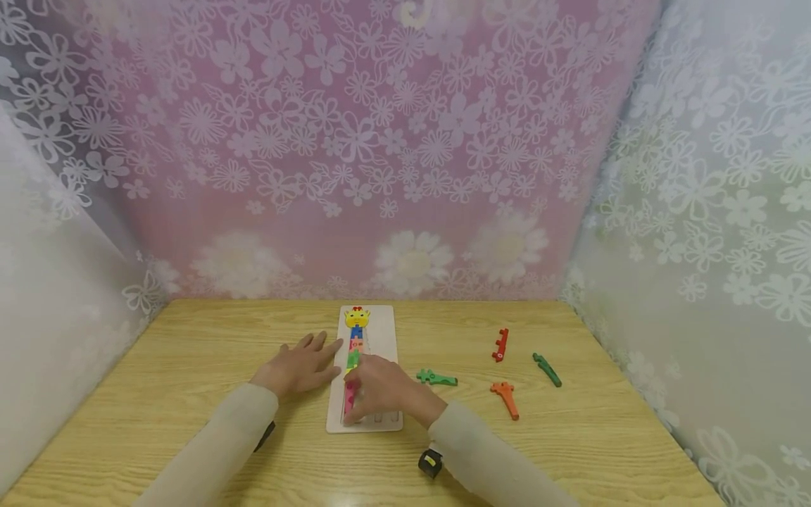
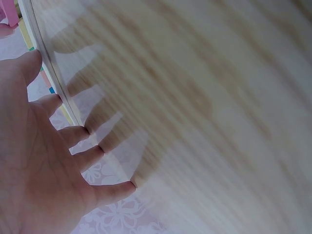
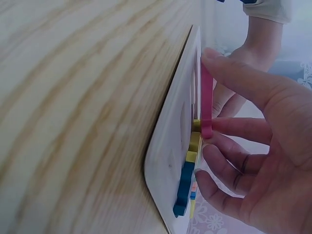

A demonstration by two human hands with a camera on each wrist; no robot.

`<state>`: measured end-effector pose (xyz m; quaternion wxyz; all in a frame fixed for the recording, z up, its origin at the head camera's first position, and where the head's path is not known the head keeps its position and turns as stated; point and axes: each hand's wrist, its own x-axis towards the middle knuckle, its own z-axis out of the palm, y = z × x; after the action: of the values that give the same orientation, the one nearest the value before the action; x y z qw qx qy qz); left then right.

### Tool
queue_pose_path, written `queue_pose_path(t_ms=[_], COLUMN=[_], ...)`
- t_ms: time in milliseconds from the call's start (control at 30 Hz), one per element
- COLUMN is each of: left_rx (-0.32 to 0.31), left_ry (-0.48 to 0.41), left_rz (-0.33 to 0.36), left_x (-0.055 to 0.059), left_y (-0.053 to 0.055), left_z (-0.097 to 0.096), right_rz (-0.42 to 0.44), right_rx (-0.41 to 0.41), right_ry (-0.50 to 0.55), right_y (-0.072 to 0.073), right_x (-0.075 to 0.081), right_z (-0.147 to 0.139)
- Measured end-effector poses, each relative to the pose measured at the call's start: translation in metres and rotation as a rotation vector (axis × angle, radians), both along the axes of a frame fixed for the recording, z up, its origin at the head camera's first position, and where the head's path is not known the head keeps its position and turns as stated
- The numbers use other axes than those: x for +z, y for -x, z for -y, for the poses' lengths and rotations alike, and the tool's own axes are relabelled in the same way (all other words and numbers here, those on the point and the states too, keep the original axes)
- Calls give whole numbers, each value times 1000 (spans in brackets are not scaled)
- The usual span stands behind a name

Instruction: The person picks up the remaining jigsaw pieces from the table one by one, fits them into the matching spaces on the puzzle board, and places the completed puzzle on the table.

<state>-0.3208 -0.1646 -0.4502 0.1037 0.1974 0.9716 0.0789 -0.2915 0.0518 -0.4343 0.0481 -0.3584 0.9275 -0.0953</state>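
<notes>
A pale wooden puzzle board (image 1: pixel 382 327) lies on the table, with a yellow giraffe head (image 1: pixel 357 318) at its far end and blue, pinkish and green neck pieces below it. My right hand (image 1: pixel 383 386) holds a long pink puzzle piece (image 3: pixel 206 97) over the near left of the board, thumb at one end and fingers at the other. Yellow and green pieces (image 3: pixel 184 187) sit just beyond it. With fingers spread, my left hand (image 1: pixel 299 367) rests on the table at the board's left side; its thumb and index finger reach the board's edge (image 2: pixel 48 63).
Right of the board lie a light green piece (image 1: pixel 437 378), a red piece (image 1: pixel 501 346), an orange piece (image 1: pixel 505 399) and a dark green piece (image 1: pixel 547 370). Flower-patterned curtains (image 1: pixel 380 155) stand behind the wooden table (image 1: pixel 209 345) and at its sides.
</notes>
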Motion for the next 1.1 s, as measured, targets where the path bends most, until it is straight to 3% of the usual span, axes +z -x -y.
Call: queue_pose_path(t_ms=[1100], left_rx=[7], left_ry=[14], left_rz=[-4], left_x=[2], left_y=[-1], left_z=[-2], right_rz=[-21], right_rx=[-25], right_ry=[-1], right_y=[-2], right_x=[-4], right_z=[1])
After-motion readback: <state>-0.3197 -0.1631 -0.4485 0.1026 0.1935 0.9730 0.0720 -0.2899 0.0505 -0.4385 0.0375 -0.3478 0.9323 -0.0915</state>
